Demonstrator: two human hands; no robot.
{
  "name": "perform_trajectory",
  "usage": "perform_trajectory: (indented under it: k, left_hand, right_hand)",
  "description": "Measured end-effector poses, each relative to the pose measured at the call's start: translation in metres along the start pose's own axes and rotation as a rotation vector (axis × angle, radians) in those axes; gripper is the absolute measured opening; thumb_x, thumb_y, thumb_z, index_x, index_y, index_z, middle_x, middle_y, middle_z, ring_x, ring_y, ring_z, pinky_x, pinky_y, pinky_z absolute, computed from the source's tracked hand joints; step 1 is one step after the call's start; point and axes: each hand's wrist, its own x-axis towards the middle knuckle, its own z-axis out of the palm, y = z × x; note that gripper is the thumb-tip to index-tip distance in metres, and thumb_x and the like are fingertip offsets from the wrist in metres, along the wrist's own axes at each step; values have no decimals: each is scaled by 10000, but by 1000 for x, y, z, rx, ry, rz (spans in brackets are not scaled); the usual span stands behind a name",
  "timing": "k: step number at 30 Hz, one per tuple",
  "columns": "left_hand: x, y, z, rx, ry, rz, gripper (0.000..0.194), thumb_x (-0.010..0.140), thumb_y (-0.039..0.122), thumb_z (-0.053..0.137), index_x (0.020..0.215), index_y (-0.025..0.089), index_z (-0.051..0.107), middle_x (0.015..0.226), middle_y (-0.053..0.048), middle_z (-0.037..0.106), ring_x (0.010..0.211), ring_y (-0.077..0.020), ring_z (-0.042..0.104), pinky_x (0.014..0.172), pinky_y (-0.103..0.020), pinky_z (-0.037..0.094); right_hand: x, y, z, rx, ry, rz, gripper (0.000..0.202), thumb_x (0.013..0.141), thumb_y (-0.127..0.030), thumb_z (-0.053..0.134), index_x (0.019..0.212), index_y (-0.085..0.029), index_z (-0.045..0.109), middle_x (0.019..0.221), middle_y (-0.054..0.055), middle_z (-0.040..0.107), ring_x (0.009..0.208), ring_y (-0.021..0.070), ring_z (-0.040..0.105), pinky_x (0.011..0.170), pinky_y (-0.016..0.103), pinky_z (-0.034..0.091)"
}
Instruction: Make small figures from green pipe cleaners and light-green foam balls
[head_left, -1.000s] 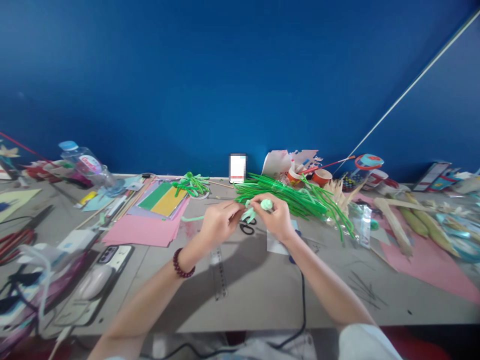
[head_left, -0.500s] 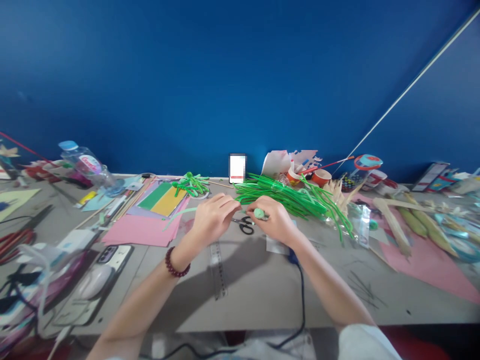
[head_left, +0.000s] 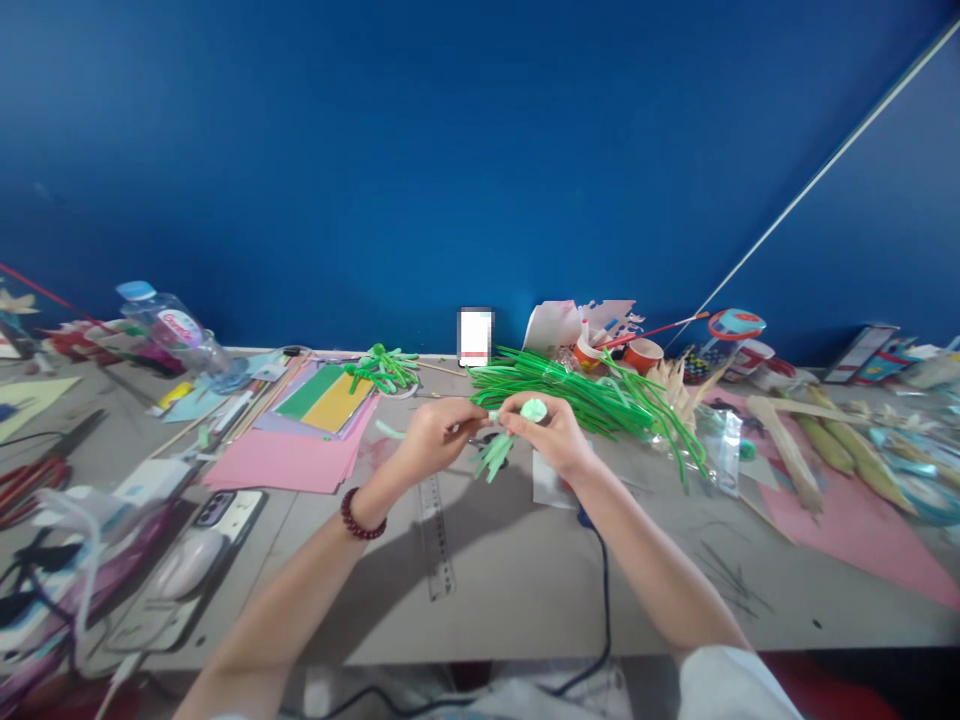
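My right hand [head_left: 551, 435] is closed around a pale green bundle with a round, light knob [head_left: 534, 409] at its upper end and thin fringe-like strips [head_left: 493, 458] hanging below; its material is not clear. Opposite it, my left hand [head_left: 439, 437] pinches a pale green strip [head_left: 388, 430], whose loose end sticks out on the left. The fingertips of both hands nearly meet where strip and bundle come together. Behind the hanging strips, black-handled scissors lie mostly hidden. A clear ruler [head_left: 436, 540] rests on the table below my left hand.
Bright green pipe cleaners [head_left: 570, 390] are heaped behind my right hand. Coloured sheets [head_left: 281, 460] and a phone with a mouse on it [head_left: 191, 565] lie to the left. A lit screen [head_left: 475, 335] leans on the blue wall. A dark cable [head_left: 604, 590] crosses the table's front edge.
The bundle has turned in my right hand, so its hanging strips now show between the hands. My left hand has shifted slightly down, and less of the strip's loose end shows.
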Motion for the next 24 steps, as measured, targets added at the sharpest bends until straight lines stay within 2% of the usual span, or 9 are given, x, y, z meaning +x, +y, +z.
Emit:
perform_trajectory:
  k: [4,8,12,15,18,24]
  left_hand:
    - [-4,1,3,277,-5,79,189,898,163,468,796,175,627,710,-35,672,668,-133,617,580,-222,411]
    - [-7,7,1,538,-77,161,201,910,147,423,833,169,607,677,-27,614,647,-140,590,542,-230,381]
    - [-6,12,-4,723,-123,267,194,897,97,419,819,156,586,694,-25,584,672,-152,554,520,-245,349]
    - [-3,11,-10,761,-112,277,195,898,105,428,784,158,577,677,-18,577,675,-155,535,516,-255,331]
    - [0,8,-18,708,-130,237,203,906,137,427,768,164,575,670,-18,579,675,-157,521,542,-260,347]
    - [4,-6,-24,440,-157,218,214,906,123,400,848,173,600,762,-34,652,725,-142,570,622,-245,405]
  right_hand:
    - [3,9,1,-133,125,-40,182,772,-358,640,758,-177,654,666,18,633,590,144,564,569,266,461]
    - [1,11,2,-366,206,-175,132,812,-309,601,770,-195,654,778,39,677,717,180,604,689,297,471]
    - [0,10,1,-677,123,-353,138,850,-239,534,790,-211,655,757,51,671,762,202,575,720,314,443]
    - [0,10,0,-811,32,-411,140,838,-186,525,793,-203,657,732,54,658,757,205,556,709,316,426]
    - [0,6,-3,-757,-43,-388,122,821,-176,547,812,-199,666,775,59,658,775,196,573,693,295,435]
    - [-3,-7,-9,-447,-196,-234,87,807,-240,600,793,-198,675,792,35,664,764,166,597,718,275,450]
